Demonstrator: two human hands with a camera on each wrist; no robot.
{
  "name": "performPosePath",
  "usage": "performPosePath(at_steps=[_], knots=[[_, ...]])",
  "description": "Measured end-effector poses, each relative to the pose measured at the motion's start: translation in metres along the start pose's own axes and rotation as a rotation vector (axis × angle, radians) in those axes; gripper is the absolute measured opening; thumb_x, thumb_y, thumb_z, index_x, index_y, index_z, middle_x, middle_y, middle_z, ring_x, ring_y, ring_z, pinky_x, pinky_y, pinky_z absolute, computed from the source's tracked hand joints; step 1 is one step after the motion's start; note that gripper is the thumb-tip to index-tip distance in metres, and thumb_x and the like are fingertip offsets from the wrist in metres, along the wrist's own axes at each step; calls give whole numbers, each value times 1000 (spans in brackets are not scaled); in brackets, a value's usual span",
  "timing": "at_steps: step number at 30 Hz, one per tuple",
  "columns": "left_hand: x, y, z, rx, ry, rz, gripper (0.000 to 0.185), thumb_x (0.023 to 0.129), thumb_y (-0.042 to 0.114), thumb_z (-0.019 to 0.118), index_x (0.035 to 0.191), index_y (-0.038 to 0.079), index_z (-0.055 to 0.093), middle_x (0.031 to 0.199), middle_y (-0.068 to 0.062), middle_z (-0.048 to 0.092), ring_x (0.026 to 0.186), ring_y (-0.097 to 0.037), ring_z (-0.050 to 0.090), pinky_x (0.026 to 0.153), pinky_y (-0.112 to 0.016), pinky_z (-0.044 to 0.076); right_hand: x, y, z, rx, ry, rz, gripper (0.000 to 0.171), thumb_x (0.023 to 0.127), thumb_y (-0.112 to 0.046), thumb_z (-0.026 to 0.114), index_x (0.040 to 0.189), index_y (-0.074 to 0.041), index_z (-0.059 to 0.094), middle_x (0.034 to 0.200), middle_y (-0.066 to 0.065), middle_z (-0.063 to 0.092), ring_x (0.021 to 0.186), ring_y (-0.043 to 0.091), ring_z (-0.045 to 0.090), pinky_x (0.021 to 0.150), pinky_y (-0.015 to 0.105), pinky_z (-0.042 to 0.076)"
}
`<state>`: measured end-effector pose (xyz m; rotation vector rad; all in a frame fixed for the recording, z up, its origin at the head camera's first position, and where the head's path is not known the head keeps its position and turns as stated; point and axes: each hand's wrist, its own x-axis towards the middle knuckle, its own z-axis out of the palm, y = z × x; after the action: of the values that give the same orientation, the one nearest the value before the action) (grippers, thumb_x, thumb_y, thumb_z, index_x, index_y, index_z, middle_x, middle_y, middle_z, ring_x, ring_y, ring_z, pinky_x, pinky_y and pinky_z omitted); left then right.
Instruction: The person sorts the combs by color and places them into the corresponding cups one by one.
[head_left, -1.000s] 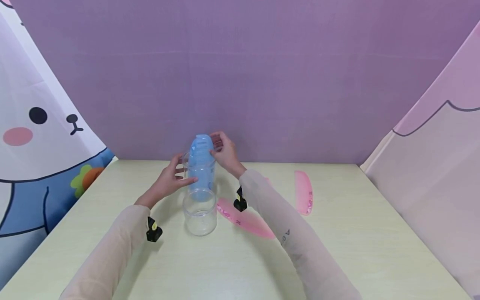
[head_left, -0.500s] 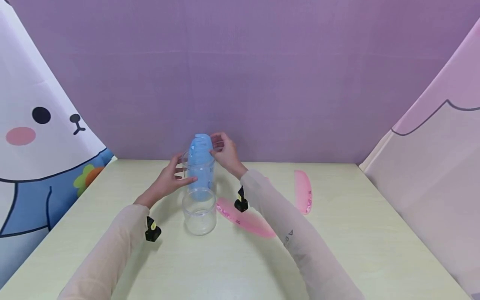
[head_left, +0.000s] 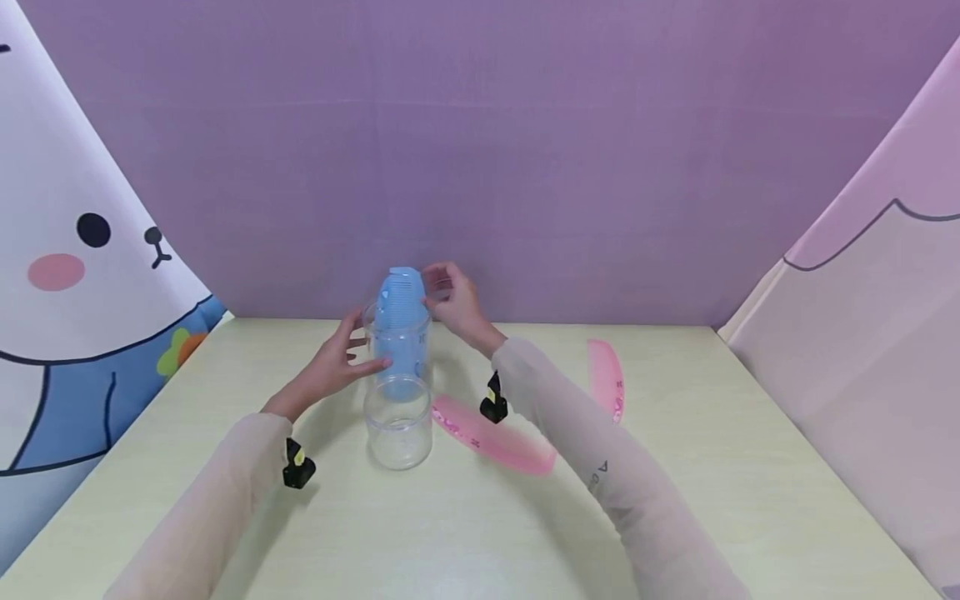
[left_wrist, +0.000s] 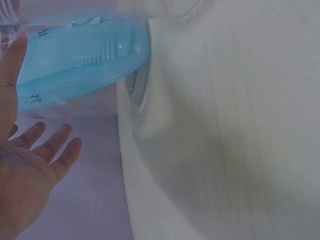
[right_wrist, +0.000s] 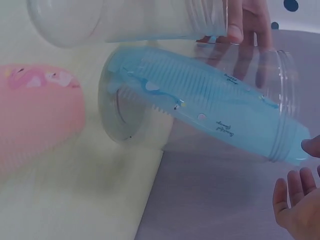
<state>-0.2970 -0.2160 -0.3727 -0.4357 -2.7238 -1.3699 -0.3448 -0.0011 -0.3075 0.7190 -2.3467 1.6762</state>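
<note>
Blue combs [head_left: 402, 298] stand leaning in a tall clear plastic jar [right_wrist: 286, 95], their tops poking out above its rim. My left hand [head_left: 327, 367] is around the left side of this jar, thumb in front and fingers spread apart; in the left wrist view the thumb lies along the jar's side. My right hand [head_left: 460, 310] is beside the combs' upper ends, its fingers loosely bent with nothing between them. In the right wrist view its thumb [right_wrist: 311, 146] is right at the combs' tip. A second clear jar [head_left: 400, 446] stands upright just in front.
A pink comb [head_left: 495, 437] lies on the pale table [head_left: 420, 533] to the right of the front jar, partly beneath my right forearm. Another pink comb [head_left: 605, 375] lies farther right, its lower end close to my sleeve. A purple cloth backdrop [head_left: 525, 167] rises behind the table.
My right hand has moved slightly right, away from the combs' tops, and its forearm has shifted right. My left hand has eased slightly left. The combs and jars stay in place.
</note>
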Motion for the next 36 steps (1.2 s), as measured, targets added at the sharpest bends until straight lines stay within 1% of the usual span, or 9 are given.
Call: performPosePath(at_steps=[9, 13, 18, 22, 26, 29, 30, 32, 36], knots=[[-17, -5, -8, 6, 22, 67, 90, 81, 32, 69, 146, 16, 8, 145, -23, 26, 123, -47, 40, 95, -60, 39, -12, 0, -17, -1, -54, -37, 40, 81, 7, 60, 119, 0, 48, 118, 19, 53, 108, 30, 53, 89, 38, 48], [-25, -7, -10, -18, 20, 90, 85, 82, 27, 68, 145, 13, 12, 143, -23, 29, 123, -47, 39, 96, -61, 38, -21, 5, -25, 12, -77, -33, 40, 81, 7, 60, 119, 3, 47, 119, 23, 51, 108, 32, 52, 90, 40, 48], [-36, -6, -11, -28, 12, 103, 80, 83, 26, 67, 142, 7, 17, 141, -23, 33, 121, -46, 42, 94, -59, 40, -35, 15, -35, 0, -112, -3, 41, 82, 4, 61, 120, 2, 47, 118, 19, 52, 109, 32, 52, 92, 41, 48], [-43, -5, -11, -34, -13, 116, 76, 84, 26, 66, 141, 6, 21, 140, -22, 35, 120, -44, 44, 93, -57, 43, -45, 26, -41, -32, -147, 49, 41, 82, 1, 63, 120, -2, 46, 118, 13, 52, 111, 29, 52, 93, 40, 48], [-50, -4, -8, -51, -41, 153, 71, 84, 21, 66, 140, 5, 24, 138, -23, 38, 118, -44, 46, 90, -56, 45, -58, 32, -45, -60, -198, 73, 41, 82, -1, 64, 119, -3, 47, 119, 16, 52, 110, 29, 52, 91, 38, 49], [-54, -3, -4, -72, -70, 178, 69, 84, 18, 66, 138, 4, 26, 137, -24, 39, 117, -45, 47, 89, -57, 45, -67, 40, -46, -75, -232, 85, 41, 82, -1, 64, 119, -3, 47, 119, 16, 52, 109, 29, 53, 89, 37, 49], [-56, -2, -2, -81, -84, 183, 69, 84, 17, 66, 138, 3, 26, 136, -25, 39, 117, -46, 46, 89, -57, 45, -69, 47, -45, -85, -240, 92, 40, 82, -2, 65, 118, -5, 48, 118, 14, 53, 108, 28, 53, 88, 35, 50], [-59, -1, 1, -89, -109, 199, 68, 84, 16, 66, 137, 2, 27, 136, -25, 39, 117, -47, 47, 89, -57, 45, -75, 52, -45, -95, -264, 113, 42, 81, -2, 65, 119, -4, 48, 117, 12, 54, 109, 32, 53, 87, 34, 50], [-62, -2, 8, -93, -144, 226, 69, 82, 15, 68, 137, 1, 29, 134, -26, 41, 114, -46, 48, 88, -56, 46, -86, 58, -44, -117, -331, 137, 45, 80, -2, 66, 121, -1, 47, 118, 17, 53, 110, 36, 52, 86, 35, 51]])
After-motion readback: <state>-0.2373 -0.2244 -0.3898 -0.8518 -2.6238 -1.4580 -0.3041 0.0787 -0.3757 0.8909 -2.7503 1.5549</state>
